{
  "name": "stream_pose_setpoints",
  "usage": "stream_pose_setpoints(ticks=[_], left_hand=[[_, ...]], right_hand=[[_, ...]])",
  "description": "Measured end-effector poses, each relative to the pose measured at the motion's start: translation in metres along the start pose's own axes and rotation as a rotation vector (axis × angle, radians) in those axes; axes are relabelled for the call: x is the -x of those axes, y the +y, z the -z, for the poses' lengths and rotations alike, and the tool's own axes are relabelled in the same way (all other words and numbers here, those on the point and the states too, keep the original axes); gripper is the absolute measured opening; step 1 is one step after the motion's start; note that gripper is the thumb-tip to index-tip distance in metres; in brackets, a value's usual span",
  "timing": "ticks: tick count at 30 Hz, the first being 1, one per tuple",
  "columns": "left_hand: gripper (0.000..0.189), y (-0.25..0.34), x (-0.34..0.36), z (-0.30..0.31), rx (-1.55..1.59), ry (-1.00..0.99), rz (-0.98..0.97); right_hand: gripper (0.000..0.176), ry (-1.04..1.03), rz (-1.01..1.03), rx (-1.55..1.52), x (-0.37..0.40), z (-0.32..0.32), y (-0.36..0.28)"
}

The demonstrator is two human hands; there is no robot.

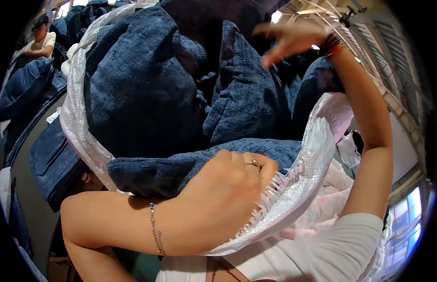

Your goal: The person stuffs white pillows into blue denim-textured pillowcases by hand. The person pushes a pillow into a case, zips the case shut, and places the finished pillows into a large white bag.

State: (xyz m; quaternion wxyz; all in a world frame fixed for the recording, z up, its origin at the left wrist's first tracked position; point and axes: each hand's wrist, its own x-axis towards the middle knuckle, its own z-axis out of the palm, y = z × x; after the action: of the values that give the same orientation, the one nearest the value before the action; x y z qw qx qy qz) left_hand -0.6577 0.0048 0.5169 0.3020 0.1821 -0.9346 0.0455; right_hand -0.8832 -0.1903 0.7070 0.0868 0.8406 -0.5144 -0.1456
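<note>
A white woven sack [76, 101] with a frayed rim holds several dark blue textured fabric pieces. A large puffed piece [138, 89] fills its left side, and a pointed one [246, 89] stands upright at the centre. My left hand [228, 183], with a ring, has its fingers curled down on a blue fabric piece [148, 174] at the near side of the sack, beside the frayed rim; the fingertips are hidden. My right hand [289, 41] is raised over the far right of the sack, blurred, fingers spread, holding nothing.
At the upper left sits a person [40, 42] in a cap, near heaped blue fabric [26, 84]. Folded blue fabric [56, 155] lies on a grey surface [33, 181] to the left. Pale patterned cloth [324, 202] is beside the sack at the right.
</note>
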Motion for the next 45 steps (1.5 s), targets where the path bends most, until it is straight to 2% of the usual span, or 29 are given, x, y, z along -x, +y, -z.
stream_pose_setpoints(ticks=[1, 2, 4, 6, 7, 8, 10, 12, 14, 16, 18, 19, 20, 22, 24, 26, 27, 28, 29, 30, 32, 34, 36, 38, 41, 42, 43, 44, 45], left_hand=[[0.049, 0.0, -0.001, 0.0, 0.022, -0.016, -0.007], [0.049, -0.005, -0.001, 0.0, 0.026, -0.012, -0.007], [0.054, -0.028, -0.001, 0.005, -0.06, -0.026, -0.067], [0.055, -0.047, 0.001, 0.012, 0.041, -0.009, -0.018], [0.058, -0.063, 0.003, 0.017, 0.137, 0.004, 0.029], [0.066, -0.083, 0.007, 0.027, 0.209, -0.075, 0.108], [0.06, -0.055, 0.032, 0.046, 0.307, -0.122, 0.097], [0.056, -0.083, 0.036, 0.025, 0.473, -0.088, 0.027], [0.049, -0.078, 0.032, 0.026, 0.541, -0.101, 0.009], [0.048, -0.089, 0.03, 0.014, 0.651, -0.109, 0.019], [0.048, -0.091, 0.029, 0.011, 0.623, -0.043, 0.012], [0.048, -0.068, 0.042, 0.012, 0.599, 0.03, -0.002], [0.048, -0.063, 0.043, 0.017, 0.595, 0.021, -0.014], [0.049, -0.069, 0.026, 0.033, 0.459, -0.014, 0.011], [0.05, -0.069, 0.023, 0.029, 0.431, 0.022, -0.016], [0.052, -0.069, 0.016, 0.027, 0.427, -0.013, -0.027], [0.053, -0.07, 0.015, 0.023, 0.406, -0.017, -0.01], [0.053, -0.072, 0.013, 0.022, 0.389, -0.015, -0.015], [0.053, -0.071, 0.011, 0.024, 0.407, -0.066, 0.007], [0.054, -0.069, 0.011, 0.023, 0.424, -0.117, 0.031], [0.053, -0.071, 0.018, 0.014, 0.399, -0.098, 0.042], [0.052, -0.074, 0.014, 0.009, 0.454, -0.072, 0.052], [0.058, -0.076, 0.01, 0.007, 0.471, -0.121, 0.075], [0.057, -0.079, 0.01, 0.009, 0.436, -0.111, 0.08], [0.057, -0.081, 0.014, 0.013, 0.469, -0.067, 0.085], [0.057, -0.081, 0.015, 0.014, 0.48, -0.075, 0.09], [0.057, -0.081, 0.016, 0.017, 0.454, -0.065, 0.092], [0.057, -0.08, 0.016, 0.019, 0.426, -0.049, 0.093], [0.058, -0.079, 0.016, 0.02, 0.42, -0.066, 0.089]], right_hand=[[0.103, -0.021, 0.288, 0.12, -0.005, -0.034, 0.022], [0.105, -0.28, 0.188, -0.277, -0.001, -0.045, -0.014], [0.099, -0.264, 0.309, -0.351, -0.021, -0.067, -0.017], [0.09, -0.415, 0.324, -0.332, -0.025, -0.073, -0.018], [0.086, -0.352, 0.425, -0.257, -0.026, -0.077, -0.02], [0.086, -0.161, 0.566, -0.028, -0.033, -0.085, -0.024], [0.086, -0.121, 0.552, 0.121, 0.005, -0.09, -0.068], [0.064, -0.14, 0.462, 0.274, -0.031, -0.118, -0.092], [0.04, -0.199, 0.457, 0.259, -0.049, -0.147, -0.122], [0.027, -0.119, 0.485, 0.226, -0.074, -0.199, -0.132], [0.028, -0.098, 0.397, 0.141, -0.081, -0.206, -0.127], [0.03, -0.054, 0.345, 0.104, -0.052, -0.197, -0.143], [0.031, -0.01, 0.3, 0.063, -0.038, -0.184, -0.148], [0.052, 0.12, 0.34, 0.087, -0.029, -0.155, -0.128], [0.061, 0.018, 0.285, 0.059, -0.027, -0.12, -0.119], [0.063, -0.225, 0.167, -0.324, -0.04, -0.066, -0.08], [0.06, -0.296, 0.033, -0.417, -0.042, -0.017, -0.066], [0.066, -0.065, 0.157, -0.532, -0.056, 0.004, -0.013], [0.084, 0.297, -0.168, -0.241, -0.066, 0.046, 0.023], [0.049, 0.697, -0.304, -0.197, -0.058, 0.074, 0.012], [0.081, 0.979, -0.226, 0.063, -0.063, 0.111, 0.013], [0.101, 0.587, -0.041, -0.273, -0.06, 0.151, -0.016], [0.117, 0.782, 0.141, -0.321, -0.146, 0.107, -0.007], [0.125, 0.482, -0.119, 0.018, -0.175, 0.066, -0.026], [0.119, 0.469, -0.31, 0.068, -0.193, 0.056, 0.034], [0.112, 0.236, -0.396, 0.061, -0.168, 0.072, 0.044], [0.103, 0.723, -0.367, 0.243, -0.173, 0.052, 0.103], [0.115, 0.445, -0.5, 0.105, -0.163, 0.05, 0.164], [0.114, 0.132, -0.472, -0.151, -0.09, 0.052, 0.099]])
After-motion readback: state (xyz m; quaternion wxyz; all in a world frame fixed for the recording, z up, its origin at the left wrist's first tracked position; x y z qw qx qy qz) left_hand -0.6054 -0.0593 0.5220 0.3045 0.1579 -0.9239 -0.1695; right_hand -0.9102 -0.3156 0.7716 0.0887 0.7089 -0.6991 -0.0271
